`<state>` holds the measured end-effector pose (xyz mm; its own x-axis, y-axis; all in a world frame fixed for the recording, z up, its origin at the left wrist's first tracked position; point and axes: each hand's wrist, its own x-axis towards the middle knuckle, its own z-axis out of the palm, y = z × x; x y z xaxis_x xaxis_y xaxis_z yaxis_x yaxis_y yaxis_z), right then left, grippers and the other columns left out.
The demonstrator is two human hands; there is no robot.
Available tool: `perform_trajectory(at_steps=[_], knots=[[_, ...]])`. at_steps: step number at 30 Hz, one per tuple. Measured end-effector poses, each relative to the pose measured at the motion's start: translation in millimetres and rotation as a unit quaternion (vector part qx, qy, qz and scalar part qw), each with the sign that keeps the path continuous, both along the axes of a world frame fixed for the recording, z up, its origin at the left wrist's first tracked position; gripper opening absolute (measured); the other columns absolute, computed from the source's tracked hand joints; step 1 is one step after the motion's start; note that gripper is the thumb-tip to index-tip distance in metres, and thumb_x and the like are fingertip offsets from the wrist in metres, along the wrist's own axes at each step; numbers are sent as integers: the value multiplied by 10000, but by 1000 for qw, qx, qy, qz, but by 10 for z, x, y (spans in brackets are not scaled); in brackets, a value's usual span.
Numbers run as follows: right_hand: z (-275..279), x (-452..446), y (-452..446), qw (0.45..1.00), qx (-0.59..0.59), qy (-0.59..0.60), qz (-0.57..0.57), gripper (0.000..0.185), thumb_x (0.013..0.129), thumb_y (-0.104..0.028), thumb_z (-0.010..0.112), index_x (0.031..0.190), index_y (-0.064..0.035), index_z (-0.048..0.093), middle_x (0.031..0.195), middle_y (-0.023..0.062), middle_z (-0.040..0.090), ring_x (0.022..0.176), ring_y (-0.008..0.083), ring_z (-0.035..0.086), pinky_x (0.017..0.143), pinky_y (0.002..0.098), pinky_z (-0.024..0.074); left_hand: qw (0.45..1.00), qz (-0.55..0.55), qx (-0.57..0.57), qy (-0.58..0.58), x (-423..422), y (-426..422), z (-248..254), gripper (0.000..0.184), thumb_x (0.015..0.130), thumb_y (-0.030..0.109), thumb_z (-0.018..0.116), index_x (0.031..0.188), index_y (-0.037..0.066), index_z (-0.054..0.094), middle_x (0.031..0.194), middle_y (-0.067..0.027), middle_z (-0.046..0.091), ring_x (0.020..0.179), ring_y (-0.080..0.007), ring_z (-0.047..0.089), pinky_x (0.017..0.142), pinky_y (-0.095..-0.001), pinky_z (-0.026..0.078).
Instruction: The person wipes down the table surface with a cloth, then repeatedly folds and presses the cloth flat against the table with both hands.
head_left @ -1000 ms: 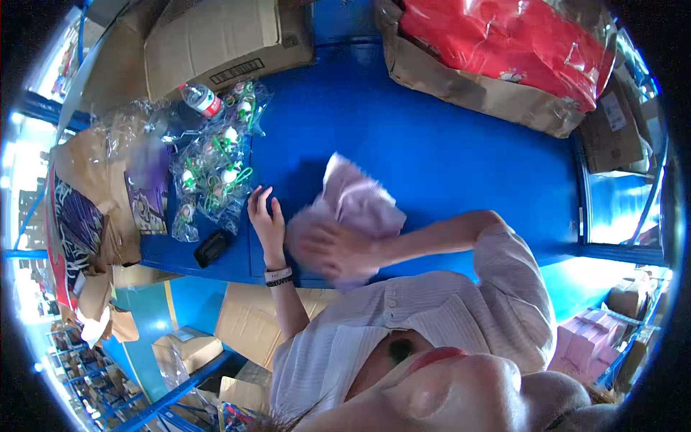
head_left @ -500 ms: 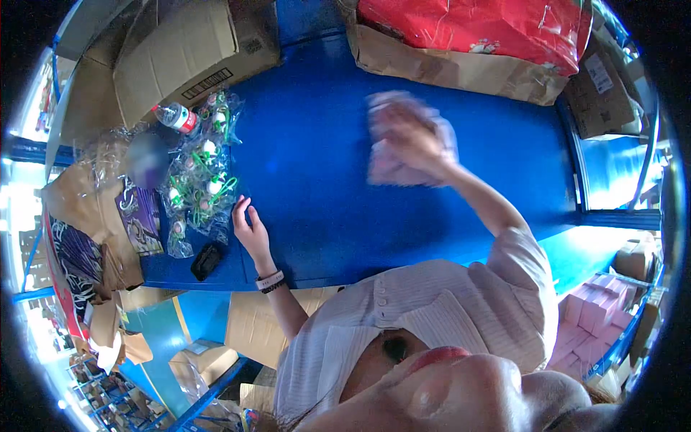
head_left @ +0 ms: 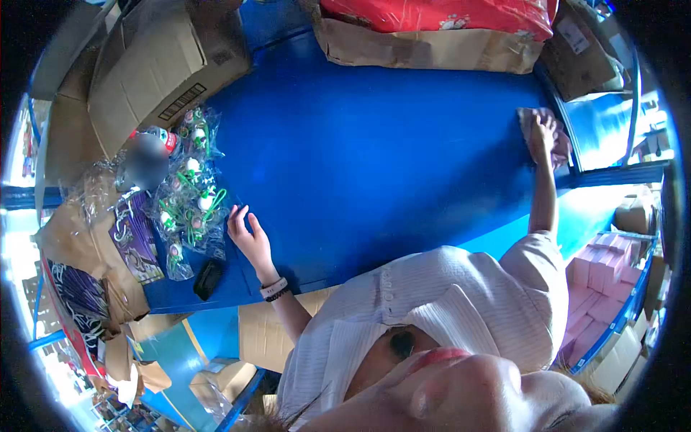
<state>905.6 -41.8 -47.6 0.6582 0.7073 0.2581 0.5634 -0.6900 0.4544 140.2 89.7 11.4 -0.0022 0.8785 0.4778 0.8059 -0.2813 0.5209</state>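
At the right end of the blue tabletop [head_left: 360, 158], my right hand [head_left: 544, 137] presses down on a crumpled pinkish cloth [head_left: 560, 147], with its fingers bent over it. My left hand [head_left: 249, 239], a pale band on its wrist, lies open at the table's left side, fingers apart and holding nothing. Close beside its fingertips are several clear plastic packets [head_left: 193, 198] with white and green trinkets inside. A small black object [head_left: 208, 279] sits near the front edge, left of that hand.
A large cardboard box [head_left: 147, 79] and a bottle with a red label [head_left: 167, 140] stand at the left, by purple printed packaging [head_left: 135, 234]. Along the back is a carton [head_left: 432, 52] with red wrapping [head_left: 439, 16]. Pink boxes [head_left: 597, 281] are stacked at the lower right.
My right hand has swept the cloth from the middle of the table to its right end. My left hand has stayed nearly in place, and the view has shifted slightly.
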Motion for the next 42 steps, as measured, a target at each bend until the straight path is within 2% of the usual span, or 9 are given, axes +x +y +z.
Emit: perform_trajectory(at_steps=[3, 8, 11, 18, 19, 21, 23, 31, 42], knots=[[573, -1389, 514, 899, 293, 322, 43, 556, 871, -470, 393, 1342, -176, 377, 1381, 177, 349, 1209, 405, 381, 905, 568, 406, 1000, -5, -1, 8, 13, 22, -30, 197, 853, 73, 556, 1044, 80, 600, 1151, -115, 586, 1052, -291, 540, 948, -386, 385], [684, -3702, 865, 818, 273, 293, 413, 405, 747, -186, 562, 1140, -88, 560, 1300, 169, 423, 1123, 385, 426, 921, 544, 381, 1000, -12, 0, 4, -30, 105, -49, 194, 862, 75, 545, 1047, 71, 602, 1150, -123, 585, 1050, -300, 541, 945, -388, 390], [839, -4859, 923, 649, 198, 478, 558, 470, 739, -317, 604, 1152, -97, 557, 1330, 145, 397, 1243, 376, 334, 1008, 593, 285, 1000, -16, -1, -11, -49, 80, -77, 190, 871, 75, 536, 1048, 62, 602, 1149, -128, 584, 1050, -304, 542, 946, -387, 393], [371, -5779, 950, 608, 53, 380, 695, 692, 829, -480, 563, 1392, -139, 352, 1475, 83, 267, 1370, 355, 170, 1089, 542, 179, 997, -7, -9, -74, -74, 45, 20, 182, 900, 75, 506, 1054, 32, 593, 1152, -152, 574, 1055, -311, 539, 949, -378, 403], [298, -5639, 1102, 446, 86, 622, 638, 666, 853, -457, 542, 1405, -154, 327, 1479, 79, 263, 1374, 326, 180, 1104, 514, 179, 997, 0, -11, -73, -55, 28, 13, 181, 903, 74, 503, 1054, 29, 592, 1153, -155, 573, 1057, -312, 538, 950, -375, 404], [654, -4940, 1345, 619, 106, 406, 664, 581, 891, -340, 529, 1408, -183, 315, 1491, 74, 245, 1372, 269, 214, 1138, 443, 171, 997, 7, -19, -70, -40, -39, -6, 180, 906, 73, 500, 1054, 25, 590, 1154, -158, 571, 1059, -312, 536, 951, -372, 405], [1047, -4015, 1380, 644, 225, 556, 475, 505, 836, -150, 580, 1321, -155, 439, 1281, 54, 497, 1097, 209, 510, 897, 345, 435, 997, 8, -30, -68, -58, -72, 7, 179, 904, 80, 505, 1052, 27, 590, 1156, -158, 569, 1059, -312, 536, 954, -376, 401], [288, 42, -592, 950, 247, 183, 48, 579, 911, -507, 378, 1371, -157, 406, 1421, 94, 376, 1271, 310, 381, 1055, 422, 294, 1000, -16, -13, -21, -95, 89, -106, 178, 898, 99, 517, 1050, 37, 587, 1157, -154, 568, 1057, -308, 534, 956, -388, 391], [790, -2424, 297, 898, 186, 341, 206, 710, 879, -599, 382, 1417, -139, 338, 1503, 75, 248, 1398, 277, 180, 1119, 480, 172, 1000, 21, -10, 1, 2, 35, -95, 192, 911, 130, 504, 1066, 43, 579, 1142, -153, 576, 1044, -306, 534, 938, -385, 392]])
